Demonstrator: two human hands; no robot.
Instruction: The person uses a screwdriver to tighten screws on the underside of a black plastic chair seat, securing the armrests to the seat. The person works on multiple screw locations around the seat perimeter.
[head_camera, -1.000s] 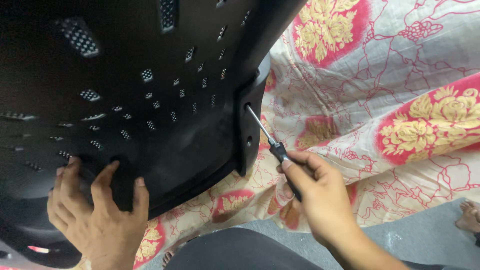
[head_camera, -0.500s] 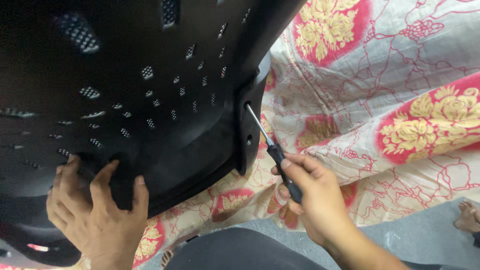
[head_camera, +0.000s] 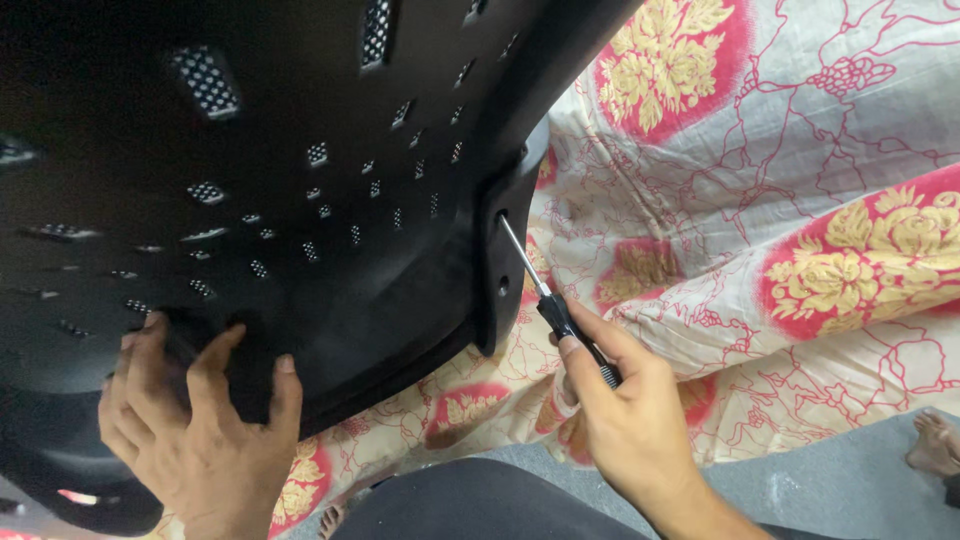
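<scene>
Floral cloth: pale fabric with red patches and yellow flower prints, spread out and creased.
Grey floor: lay bare just below the floral cloth's lower edge.
Bare foot: rested on the grey floor, beside the floral cloth's lower right corner.

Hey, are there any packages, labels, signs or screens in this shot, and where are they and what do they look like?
None in view. Only a black perforated plastic shell, a floral cloth in red, yellow and white under it, and a screwdriver.
</scene>
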